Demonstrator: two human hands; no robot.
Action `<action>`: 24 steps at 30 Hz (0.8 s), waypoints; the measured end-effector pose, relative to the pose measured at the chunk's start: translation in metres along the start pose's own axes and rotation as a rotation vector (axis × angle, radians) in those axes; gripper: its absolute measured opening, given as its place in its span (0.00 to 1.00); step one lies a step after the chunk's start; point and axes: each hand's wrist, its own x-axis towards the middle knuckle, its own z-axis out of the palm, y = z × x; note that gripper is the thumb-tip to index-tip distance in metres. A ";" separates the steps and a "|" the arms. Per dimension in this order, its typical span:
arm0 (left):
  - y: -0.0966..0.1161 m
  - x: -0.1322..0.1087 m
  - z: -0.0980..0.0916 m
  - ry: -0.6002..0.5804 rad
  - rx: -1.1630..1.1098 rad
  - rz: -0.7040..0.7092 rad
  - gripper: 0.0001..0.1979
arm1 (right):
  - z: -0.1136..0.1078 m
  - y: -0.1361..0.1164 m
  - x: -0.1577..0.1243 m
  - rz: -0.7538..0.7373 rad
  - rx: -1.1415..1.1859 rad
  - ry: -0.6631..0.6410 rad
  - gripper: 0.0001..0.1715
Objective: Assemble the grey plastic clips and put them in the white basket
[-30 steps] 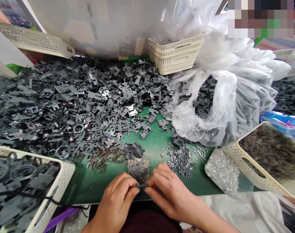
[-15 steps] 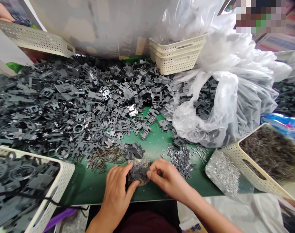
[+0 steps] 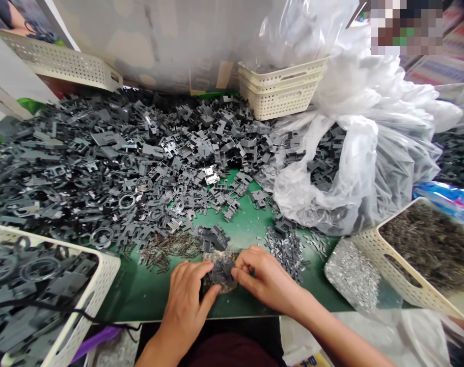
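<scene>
My left hand (image 3: 188,295) rests on the green mat (image 3: 147,293) at the near edge, thumb and fingers closed against a small dark grey plastic part (image 3: 218,272) that sits on a speckled pad. My right hand (image 3: 264,278) pinches the same part from the right with its fingertips. Just behind the hands lie a small cluster of grey clips (image 3: 212,237), a strip of tiny brown springs (image 3: 166,250) to the left and a heap of small grey metal pieces (image 3: 287,250) to the right.
A wide pile of grey plastic parts (image 3: 113,168) covers the mat's back. A cream basket (image 3: 44,295) of parts stands near left, stacked cream baskets (image 3: 281,89) at the back, a clear bag of parts (image 3: 354,163) right, a basket of springs (image 3: 426,255) and silver bits (image 3: 354,275) near right.
Both hands moved forward from the table's near edge onto the speckled pad, carrying the small dark part with them. They now hold it down on the pad.
</scene>
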 end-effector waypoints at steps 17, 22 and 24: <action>0.026 0.010 0.005 0.072 0.000 -0.163 0.05 | 0.012 0.003 -0.005 0.073 0.158 0.010 0.12; 0.018 0.005 0.000 0.022 -0.043 -0.103 0.17 | 0.016 0.002 -0.006 0.080 0.144 0.034 0.12; 0.013 0.002 -0.002 -0.009 -0.049 -0.082 0.20 | 0.018 0.001 -0.006 0.078 0.120 0.029 0.11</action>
